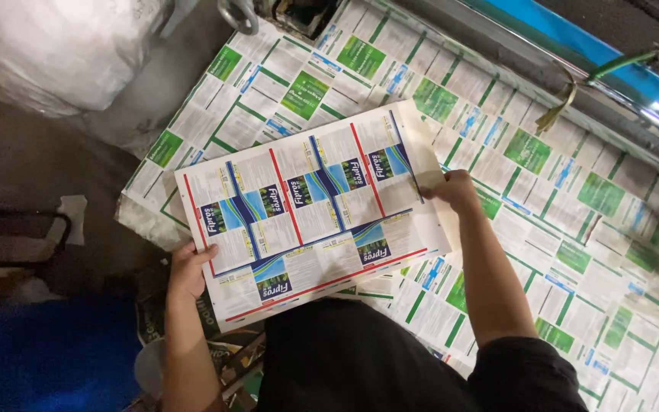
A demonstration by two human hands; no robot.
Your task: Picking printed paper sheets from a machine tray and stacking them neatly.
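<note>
Left hand (188, 271) and right hand (451, 189) each pinch an end of the blue-and-red printed sheet (306, 210), held over the bench's (146, 221) near-left corner, above green-printed sheets (543, 198); not yet laid flat.

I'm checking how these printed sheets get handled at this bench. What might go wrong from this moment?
The printed sheet is held only at two edges, by the left hand and the right hand, so it may sag or crease in the middle. Its near edge juts past the stack of green-printed sheets and could slip off. Bare fingers may smudge the print.
</note>
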